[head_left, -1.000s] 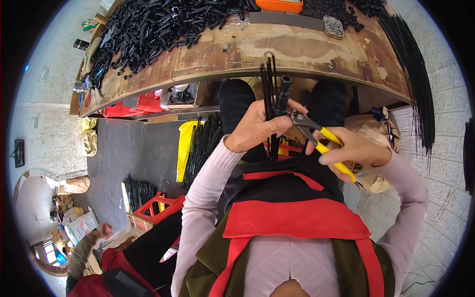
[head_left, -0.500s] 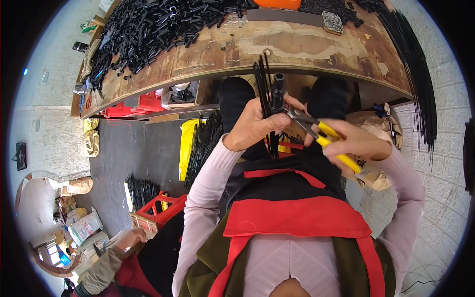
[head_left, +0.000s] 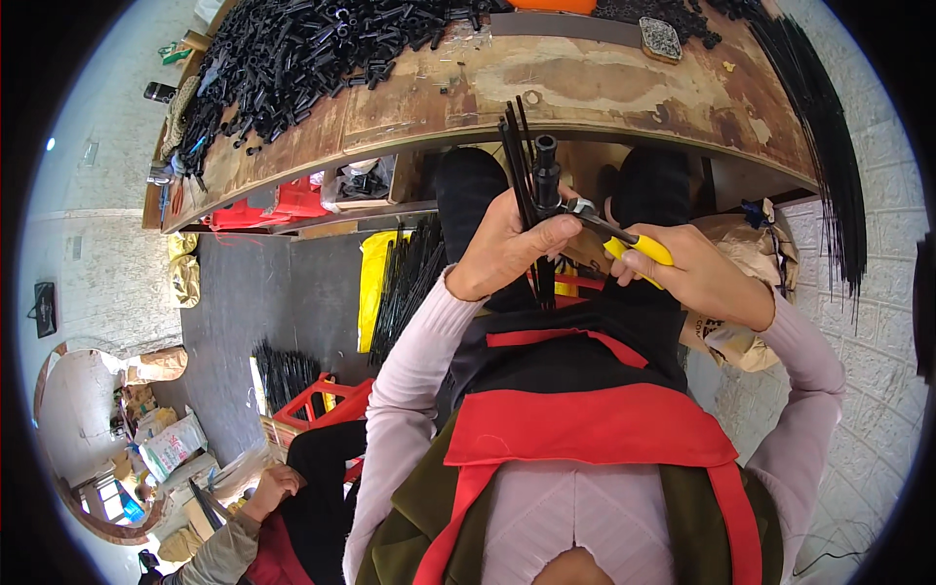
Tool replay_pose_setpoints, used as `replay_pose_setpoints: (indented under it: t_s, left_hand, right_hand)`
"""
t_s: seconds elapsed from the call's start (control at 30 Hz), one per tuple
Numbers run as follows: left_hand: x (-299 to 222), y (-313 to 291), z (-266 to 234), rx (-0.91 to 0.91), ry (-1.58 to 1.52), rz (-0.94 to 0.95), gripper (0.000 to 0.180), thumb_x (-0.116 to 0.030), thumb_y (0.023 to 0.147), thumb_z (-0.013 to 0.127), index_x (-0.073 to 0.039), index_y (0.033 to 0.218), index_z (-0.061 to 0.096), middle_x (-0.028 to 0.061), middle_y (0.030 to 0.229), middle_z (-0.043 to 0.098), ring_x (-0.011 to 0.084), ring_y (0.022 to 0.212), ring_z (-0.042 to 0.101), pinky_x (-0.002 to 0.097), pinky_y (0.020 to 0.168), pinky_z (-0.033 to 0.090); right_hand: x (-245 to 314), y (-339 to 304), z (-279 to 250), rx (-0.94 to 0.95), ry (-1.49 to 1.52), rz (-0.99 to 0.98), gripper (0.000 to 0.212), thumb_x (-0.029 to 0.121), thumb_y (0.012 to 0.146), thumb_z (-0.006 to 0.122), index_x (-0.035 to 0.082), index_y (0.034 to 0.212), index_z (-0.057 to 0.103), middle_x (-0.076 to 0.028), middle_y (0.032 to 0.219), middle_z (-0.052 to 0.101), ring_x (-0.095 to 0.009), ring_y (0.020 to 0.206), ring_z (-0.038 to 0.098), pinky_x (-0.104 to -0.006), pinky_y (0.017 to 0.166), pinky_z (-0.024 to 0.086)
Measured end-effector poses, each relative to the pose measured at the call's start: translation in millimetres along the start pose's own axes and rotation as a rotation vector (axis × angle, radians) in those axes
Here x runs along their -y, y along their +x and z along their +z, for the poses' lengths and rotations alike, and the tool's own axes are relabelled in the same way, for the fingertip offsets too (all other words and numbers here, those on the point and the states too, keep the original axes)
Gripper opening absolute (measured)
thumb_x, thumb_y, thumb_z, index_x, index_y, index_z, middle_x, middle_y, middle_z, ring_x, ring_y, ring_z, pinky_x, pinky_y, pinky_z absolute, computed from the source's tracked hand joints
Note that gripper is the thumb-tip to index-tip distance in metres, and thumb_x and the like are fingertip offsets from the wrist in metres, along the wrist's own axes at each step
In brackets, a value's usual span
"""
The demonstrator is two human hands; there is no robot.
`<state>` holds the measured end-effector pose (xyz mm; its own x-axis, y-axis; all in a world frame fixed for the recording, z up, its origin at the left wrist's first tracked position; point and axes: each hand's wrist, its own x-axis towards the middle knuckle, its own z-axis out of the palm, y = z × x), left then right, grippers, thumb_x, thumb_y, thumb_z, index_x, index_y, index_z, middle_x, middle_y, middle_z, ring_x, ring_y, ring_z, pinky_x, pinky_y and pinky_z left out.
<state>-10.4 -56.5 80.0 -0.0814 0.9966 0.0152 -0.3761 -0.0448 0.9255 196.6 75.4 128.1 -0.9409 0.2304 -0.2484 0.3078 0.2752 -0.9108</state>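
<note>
Over my lap, my left hand (head_left: 515, 244) is closed around several thin black rods (head_left: 514, 156) together with a black tubular fitting (head_left: 547, 175). The fitting's hollow end points up toward the table. Yellow-handled pliers (head_left: 639, 252) are in my right hand (head_left: 697, 273), its fingers wrapped round the handles. Their metal jaws meet the lower part of the fitting, close to my left thumb. Whether the jaws bite on the fitting or on something small beside it, I cannot tell.
A worn wooden table (head_left: 585, 88) spans the far side, with a heap of black tubular parts (head_left: 292, 68) at left and a small container (head_left: 660, 39) of tiny pieces. Long black rods (head_left: 814, 127) overhang its right end. A co-worker's hand (head_left: 273, 487) is at lower left beside a red stool (head_left: 317, 405).
The pliers' handles have swung up and closed together in my right hand. My left hand keeps its hold on the rods and fitting. The co-worker's hand has shifted slightly.
</note>
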Motion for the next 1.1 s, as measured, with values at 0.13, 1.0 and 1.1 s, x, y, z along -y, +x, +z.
replay_pose_setpoints:
  t_s: [0.13,1.0,1.1]
  left_hand:
    - [-1.2,-1.5,0.1,-0.006,0.035,-0.001,0.024,-0.019,0.093,0.067,-0.001,0.106,0.056,-0.0013,0.075,0.054,0.0055,0.065,0.048,0.0230,0.058,0.041]
    - [20.9,66.4,-21.3,-0.100,-0.024,-0.098,0.035,-0.011,0.098,0.052,0.005,0.128,0.049,-0.0014,0.072,0.044,0.0082,0.063,0.041,0.0249,0.061,0.038]
    - [23.0,70.5,-26.8,-0.075,-0.065,-0.113,0.036,-0.016,0.099,0.057,0.001,0.130,0.051,-0.0050,0.074,0.043,0.0049,0.064,0.039,0.0224,0.060,0.035]
  right_hand:
    - [12.0,-1.0,4.4,-0.002,0.089,0.137,0.031,0.025,0.100,0.052,-0.004,0.090,0.057,-0.008,0.073,0.064,-0.016,0.067,0.064,-0.0289,0.065,0.050]
    - [-90.2,130.7,-218.4,-0.685,-1.041,-0.067,0.019,0.017,0.081,0.064,0.010,0.098,0.069,-0.013,0.088,0.068,-0.034,0.081,0.065,-0.0444,0.068,0.051]
    - [-89.7,143.1,-224.4,-0.648,-1.046,0.011,0.019,0.020,0.083,0.064,0.010,0.098,0.070,-0.014,0.087,0.069,-0.034,0.081,0.066,-0.0450,0.068,0.051]
